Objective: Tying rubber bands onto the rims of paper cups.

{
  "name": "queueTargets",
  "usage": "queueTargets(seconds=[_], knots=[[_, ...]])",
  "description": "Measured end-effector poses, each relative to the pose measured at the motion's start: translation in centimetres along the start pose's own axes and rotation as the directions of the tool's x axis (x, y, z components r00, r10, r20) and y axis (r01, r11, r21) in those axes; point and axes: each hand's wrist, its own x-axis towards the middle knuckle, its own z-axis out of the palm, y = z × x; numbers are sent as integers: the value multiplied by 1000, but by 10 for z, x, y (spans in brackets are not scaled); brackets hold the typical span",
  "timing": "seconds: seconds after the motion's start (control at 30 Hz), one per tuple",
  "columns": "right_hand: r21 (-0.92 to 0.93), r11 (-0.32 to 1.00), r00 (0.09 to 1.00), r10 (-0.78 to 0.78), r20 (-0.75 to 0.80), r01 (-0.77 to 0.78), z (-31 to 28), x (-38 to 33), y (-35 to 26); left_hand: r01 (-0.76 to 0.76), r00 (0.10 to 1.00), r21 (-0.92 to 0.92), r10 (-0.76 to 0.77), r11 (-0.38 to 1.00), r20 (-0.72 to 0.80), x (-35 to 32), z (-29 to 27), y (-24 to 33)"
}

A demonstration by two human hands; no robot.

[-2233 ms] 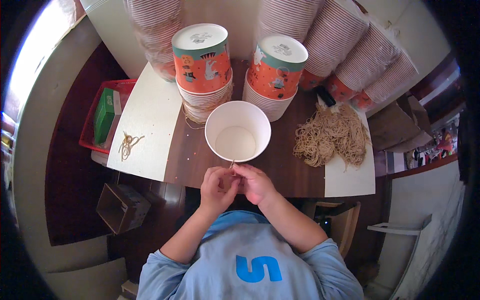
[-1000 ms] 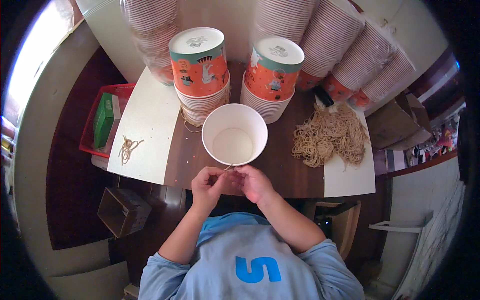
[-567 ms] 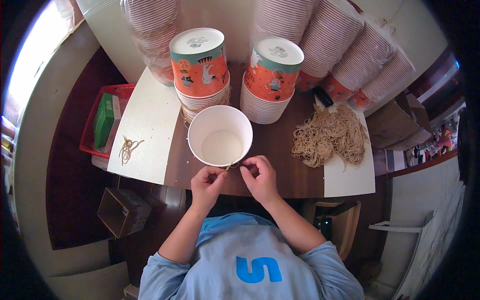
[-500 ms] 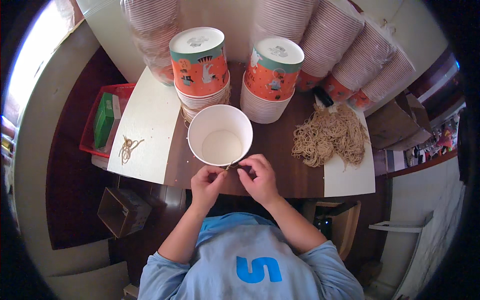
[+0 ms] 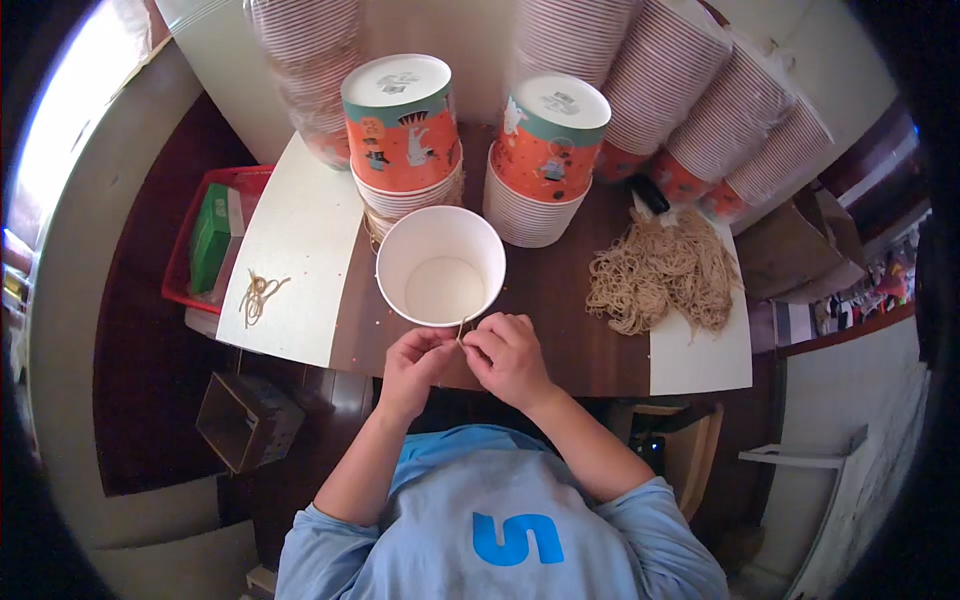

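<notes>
An open white paper cup (image 5: 441, 266) stands on the dark wooden table (image 5: 560, 300), just beyond my hands. My left hand (image 5: 415, 363) and my right hand (image 5: 508, 358) meet at the cup's near rim. Both pinch a thin tan string (image 5: 461, 332) that runs up to the rim. Behind the cup stand two stacks of orange printed cups (image 5: 402, 130), (image 5: 545, 150), upside down.
A heap of tan strings (image 5: 660, 275) lies at the right, partly on a white sheet (image 5: 700, 350). Another white sheet (image 5: 290, 250) at the left bears a small string bundle (image 5: 257, 295). A red tray (image 5: 205, 240) holds a green box. Sleeved cup stacks (image 5: 700, 100) lean behind. A cardboard box (image 5: 245, 420) sits below.
The cup has shifted slightly left and nearer to me. My hands drew apart a little, then came back together at the cup's near rim with the string.
</notes>
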Motion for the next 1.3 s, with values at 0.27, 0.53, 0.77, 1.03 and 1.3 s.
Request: queueTargets(seconds=[0.27,0.53,0.77,1.03,1.3], knots=[[-56,996,996,-73,47,76,-4,-3,4,-106,993,244,92,964,70,-1,17,7],[-49,998,999,-43,14,44,-10,-2,4,54,994,292,-80,955,77,2,9,14],[-108,989,995,-94,36,98,-12,1,1,-45,994,316,9,948,113,0,15,16],[-218,966,990,-131,58,141,-18,2,3,113,988,316,-141,942,66,3,8,21],[-195,973,991,-110,69,122,-23,3,5,261,959,101,-270,960,90,5,5,24]])
